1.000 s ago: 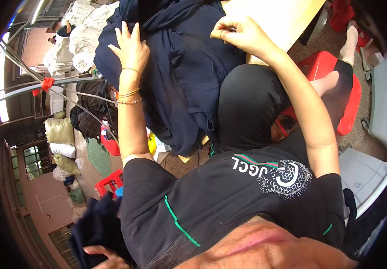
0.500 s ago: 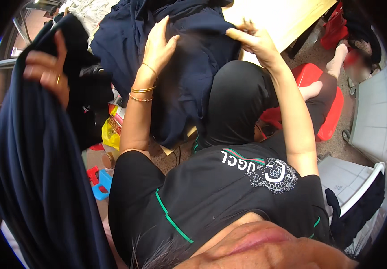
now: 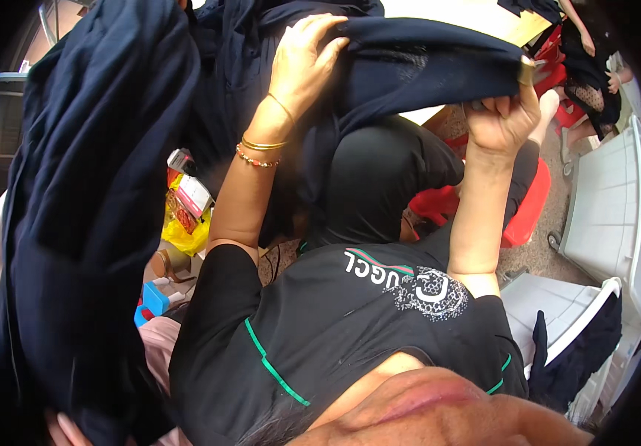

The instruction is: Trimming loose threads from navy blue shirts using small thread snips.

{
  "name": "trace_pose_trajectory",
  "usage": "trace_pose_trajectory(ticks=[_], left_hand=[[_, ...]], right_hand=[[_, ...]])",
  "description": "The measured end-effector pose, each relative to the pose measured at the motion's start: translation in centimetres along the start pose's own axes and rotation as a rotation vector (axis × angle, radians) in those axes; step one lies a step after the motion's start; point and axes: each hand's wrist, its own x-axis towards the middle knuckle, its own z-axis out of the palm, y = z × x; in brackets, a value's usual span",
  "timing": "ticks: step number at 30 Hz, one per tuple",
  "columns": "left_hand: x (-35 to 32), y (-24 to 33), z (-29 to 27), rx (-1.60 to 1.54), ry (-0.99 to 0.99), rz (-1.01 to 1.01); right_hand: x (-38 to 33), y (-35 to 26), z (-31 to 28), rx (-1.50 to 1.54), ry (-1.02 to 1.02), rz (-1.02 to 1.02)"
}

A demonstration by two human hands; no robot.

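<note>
Right hand (image 3: 502, 119) farther right, navy cloth (image 3: 428, 63) pulled out sideways

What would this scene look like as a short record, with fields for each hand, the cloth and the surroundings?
Left hand: gripping the raised part of the navy cloth
Right hand: pinching the same cloth's right end
Cloth: stretched between both hands
Left wrist: gold bangles, beaded bracelet
Left side: yellow bag; another person's hand at hanging dark cloth
Right side: red stool, pale bin
</note>
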Motion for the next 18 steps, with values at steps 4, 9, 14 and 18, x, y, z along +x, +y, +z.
trace_pose_trajectory(ticks=[4, 9, 14, 18], left_hand=[[1.1, 1.7, 0.2, -0.232, 0.099, 0.002], [5.7, 7.9, -1.4, -0.512, 0.351, 0.044], [10.3, 16.2, -2.2, -0.691, 0.294, 0.227], [9.7, 20.7, 1.1, -0.7, 0.184, 0.388]], right_hand=[[-0.1, -1.5, 5.1, -0.048, 0.653, -0.255], [0.0, -8.3, 2.8, -0.139, 0.283, -0.521], [-0.1, -10.2, 3.5, -0.644, 0.016, -0.831], [-10.5, -27.1, -5.1, -1.149, 0.012, -0.802]])
